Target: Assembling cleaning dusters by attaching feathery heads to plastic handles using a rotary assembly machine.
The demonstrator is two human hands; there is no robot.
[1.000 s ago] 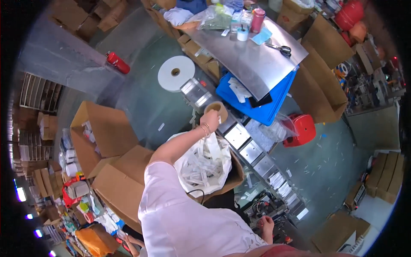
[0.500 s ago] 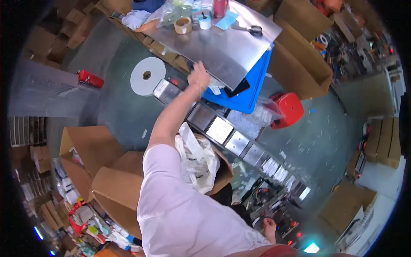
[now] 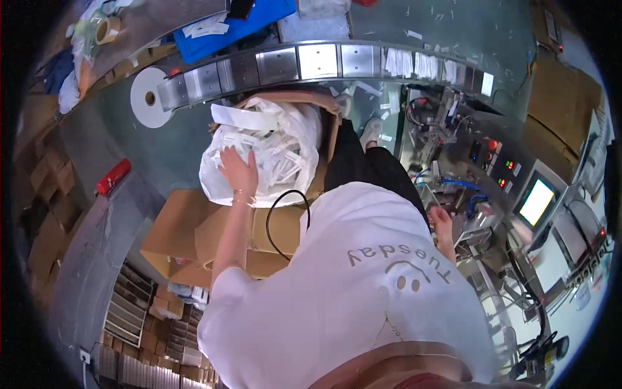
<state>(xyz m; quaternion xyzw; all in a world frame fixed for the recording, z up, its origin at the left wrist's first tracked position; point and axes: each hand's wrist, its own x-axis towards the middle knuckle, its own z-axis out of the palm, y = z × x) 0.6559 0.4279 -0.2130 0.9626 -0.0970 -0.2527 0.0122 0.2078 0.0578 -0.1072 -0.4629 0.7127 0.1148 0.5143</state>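
My left hand (image 3: 238, 170) reaches over a large white plastic bag (image 3: 210, 170). Its fingers are spread and it grips nothing; whether it touches the contents I cannot tell. Inside the bag lie many small white packets (image 3: 285, 162), with a wider white strip (image 3: 243, 118) on top. The bag lines an open cardboard box (image 3: 329, 129). My right hand (image 3: 442, 223) hangs low by the machine (image 3: 479, 142) on the right, its fingers small and partly curled. Whether it holds anything is not visible.
A metal conveyor (image 3: 277, 65) crosses beyond the bag, with white packets (image 3: 426, 66) toward its right end. A white roll (image 3: 146, 97) lies at its left end. Nearer are cardboard boxes (image 3: 172, 227) and a black cable (image 3: 269, 227). A lit screen (image 3: 536, 202) stands right.
My left hand has moved from the metal table's edge back to the bag, fingers now spread. The view has turned and shifted, bringing the machine and screen further in.
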